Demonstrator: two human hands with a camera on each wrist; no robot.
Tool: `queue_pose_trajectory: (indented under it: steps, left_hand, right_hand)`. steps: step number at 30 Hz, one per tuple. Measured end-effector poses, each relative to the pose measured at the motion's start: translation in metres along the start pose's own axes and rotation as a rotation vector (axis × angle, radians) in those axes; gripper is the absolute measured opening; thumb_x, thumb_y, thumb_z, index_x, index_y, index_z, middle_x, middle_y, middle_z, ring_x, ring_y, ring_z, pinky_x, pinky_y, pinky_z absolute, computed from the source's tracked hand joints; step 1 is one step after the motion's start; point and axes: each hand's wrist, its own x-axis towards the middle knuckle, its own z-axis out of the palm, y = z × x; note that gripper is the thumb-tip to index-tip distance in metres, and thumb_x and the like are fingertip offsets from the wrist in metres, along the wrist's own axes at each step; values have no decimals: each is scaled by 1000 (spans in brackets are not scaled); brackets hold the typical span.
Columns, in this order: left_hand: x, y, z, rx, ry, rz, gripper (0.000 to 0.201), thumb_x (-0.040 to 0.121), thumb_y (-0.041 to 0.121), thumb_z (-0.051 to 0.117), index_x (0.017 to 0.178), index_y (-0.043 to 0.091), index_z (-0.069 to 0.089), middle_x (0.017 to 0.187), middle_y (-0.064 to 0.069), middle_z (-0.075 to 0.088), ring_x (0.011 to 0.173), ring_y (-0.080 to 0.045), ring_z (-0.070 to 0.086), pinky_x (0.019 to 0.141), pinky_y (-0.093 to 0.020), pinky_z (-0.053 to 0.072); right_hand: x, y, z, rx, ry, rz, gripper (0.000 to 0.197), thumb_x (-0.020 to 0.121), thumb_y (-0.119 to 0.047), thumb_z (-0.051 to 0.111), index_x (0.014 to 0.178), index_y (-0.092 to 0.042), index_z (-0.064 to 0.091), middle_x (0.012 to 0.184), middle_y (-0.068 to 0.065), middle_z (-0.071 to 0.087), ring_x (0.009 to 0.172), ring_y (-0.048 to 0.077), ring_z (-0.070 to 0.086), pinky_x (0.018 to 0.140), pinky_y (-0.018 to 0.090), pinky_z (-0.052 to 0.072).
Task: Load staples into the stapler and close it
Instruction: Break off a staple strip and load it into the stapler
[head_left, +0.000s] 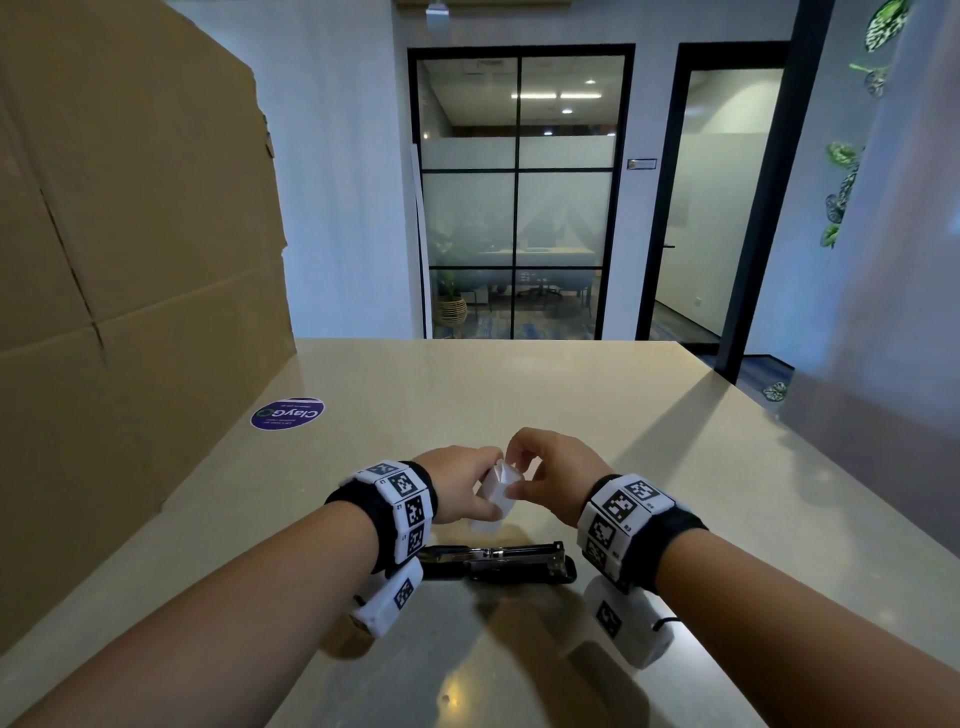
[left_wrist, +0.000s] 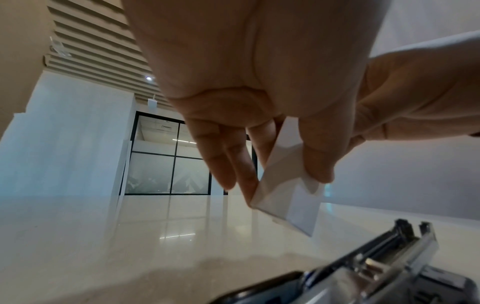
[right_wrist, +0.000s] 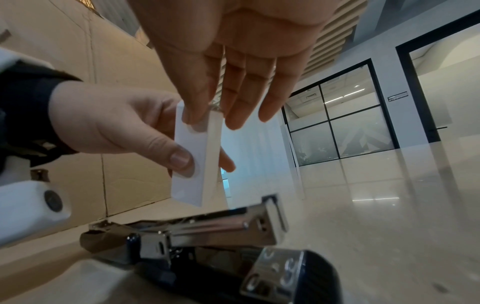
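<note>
Both hands' grip (head_left: 503, 480) on white box (right_wrist: 193, 156) (staples, perhaps), above open stapler (head_left: 498, 561).

One white box (head_left: 492, 493) between the two hands, one open stapler (head_left: 498, 561) just below them, one sticker (head_left: 287, 414) far left.

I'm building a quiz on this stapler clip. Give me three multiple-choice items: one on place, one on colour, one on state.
1. Where is the stapler?
A. on the table, near the wrists
B. in the left hand
C. on the cardboard

2. What colour is the small box?
A. red
B. white
C. green

3. How is the stapler?
A. shut
B. open, metal magazine exposed
C. standing on end

Key: 1 A, it lies flat on the table. 2 B, the box held by the left hand and touched by the right hand is plain white. 3 B, the right wrist view shows the bare metal channel.
</note>
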Motion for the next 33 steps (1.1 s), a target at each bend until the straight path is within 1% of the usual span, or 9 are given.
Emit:
queue_pose_trajectory:
  steps: [2,9,14,19,22,24,28,31,33]
  left_hand:
    - [1,-1,-2,-2,3,-4,43,78,39,68,113,20,51,107,0,65,95,-23,63,85,-42,52]
    - [2,-1,-5,5,-48,-4,50,77,42,70,121,27,51,108,4,64,97,-22,63,79,-33,47]
    - [2,0,-3,-45,-75,-6,34,82,40,66,110,22,56,93,5,59,86,-21,57,80,-33,46]
    - [0,1,-3,-255,-91,1,22,89,27,62,105,19,50,95,0,58,89,-21,58,78,-33,52]
    - [-1,2,-6,-335,-90,-25,24,88,24,65,103,17,47,88,1,56,86,-20,58,74,-34,57]
    - [-1,2,-6,-330,-68,-58,38,82,30,71,107,13,47,96,-4,58,92,-25,63,76,-38,59]
    - [0,3,-2,-328,-37,-99,47,76,35,77,101,16,42,108,-11,60,102,-32,66,79,-45,60]
    - [0,6,0,-365,-21,-87,48,77,31,76,105,18,40,102,-11,58,100,-34,65,78,-44,61]
    - [-1,5,1,-403,-35,-56,51,80,23,74,119,22,40,100,-8,58,96,-31,65,80,-43,60]
  right_hand:
    - [1,0,-1,-14,-6,-9,24,78,-22,72,98,-28,60,94,-9,57,79,14,55,78,31,48]
    - [1,1,1,-43,15,-47,26,76,-19,73,81,-29,49,100,-5,65,82,20,60,74,30,48]
    - [3,0,0,-116,-10,-118,26,80,-22,70,103,-27,60,92,-10,51,77,14,52,78,31,48]
    - [0,2,2,-128,78,-136,11,82,-24,67,82,-23,55,88,-7,50,79,24,59,75,32,47]
    - [-2,1,3,-124,97,-112,27,81,-29,66,74,-26,40,84,-7,49,79,26,59,71,33,46]
    - [-3,-1,2,-88,80,-82,36,75,-40,69,68,-29,36,79,-6,51,73,23,55,69,35,47]
    - [-4,-9,1,-99,74,-12,41,71,-57,66,64,-25,43,85,2,60,76,23,59,70,35,47]
    - [-2,-8,2,-62,92,28,30,75,-45,68,73,-23,48,89,2,62,81,22,59,70,32,45]
    - [0,-6,3,-21,84,26,21,78,-32,68,80,-24,49,90,-1,57,83,20,56,70,27,40]
